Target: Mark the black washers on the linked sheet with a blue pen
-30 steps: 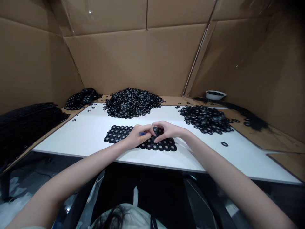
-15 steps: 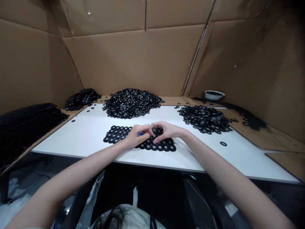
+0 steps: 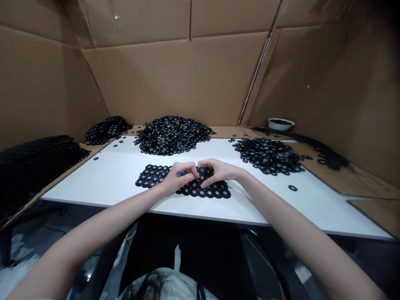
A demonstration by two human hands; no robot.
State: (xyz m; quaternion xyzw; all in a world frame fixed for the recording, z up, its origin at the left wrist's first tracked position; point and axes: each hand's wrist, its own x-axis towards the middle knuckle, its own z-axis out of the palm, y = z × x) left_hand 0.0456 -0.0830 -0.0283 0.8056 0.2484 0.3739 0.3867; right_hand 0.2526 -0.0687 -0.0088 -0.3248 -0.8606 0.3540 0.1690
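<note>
A mat of joined black rings [image 3: 152, 176] with pale round centres lies on the white table in front of me. My left hand [image 3: 180, 177] rests over the middle of the mat, its fingers closed on a slim blue-handled tool [image 3: 181, 173]; the tool's tip is hidden. Just to the right, my right hand [image 3: 215, 171] curls over the mat, with thumb and forefinger gripping the rings from two sides. The fingertips of both hands almost meet.
Behind the mat rises a large heap of black rings [image 3: 171, 135]. A smaller heap [image 3: 268, 156] and a loose ring [image 3: 293, 188] are at right. A white bowl [image 3: 281, 124] stands by the cardboard wall [image 3: 175, 83]. Black strands [image 3: 34, 166] lie at far left.
My left hand has shifted slightly left, and the blue tool in it has tilted and moved left. My right hand stays nearly where it was.
</note>
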